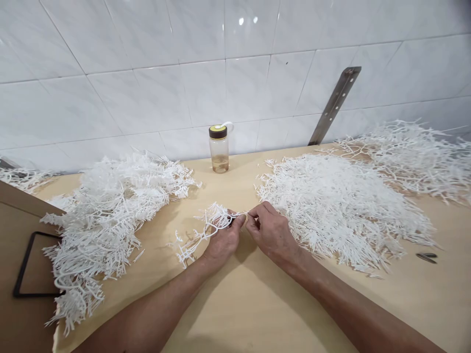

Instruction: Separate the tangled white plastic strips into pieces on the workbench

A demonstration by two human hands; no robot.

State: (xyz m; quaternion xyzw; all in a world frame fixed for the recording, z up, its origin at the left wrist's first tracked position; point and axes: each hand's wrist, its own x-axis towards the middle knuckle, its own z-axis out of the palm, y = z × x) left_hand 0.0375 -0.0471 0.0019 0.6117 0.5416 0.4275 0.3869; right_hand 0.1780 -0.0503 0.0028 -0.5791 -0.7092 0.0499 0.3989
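Note:
A white branching plastic sprig [206,230] hangs to the left of my left hand [224,240], which pinches it between thumb and fingers. A small dark spot shows by those fingers; I cannot make out what it is. Close on the right, my right hand [270,230] is closed in a pinch at the sprig's thin tip. Both hands are just above the table, with their fingertips a short gap apart. To the right of my right hand spreads a large heap of short white plastic pieces [342,206].
A pile of white branched sprigs [114,211] covers the table's left side; more branches [419,152] lie at the back right. A lidded bottle [220,152] with some liquid stands near the tiled wall. Small dark metal pieces [427,257] lie right. A metal bracket [334,105] leans at the wall.

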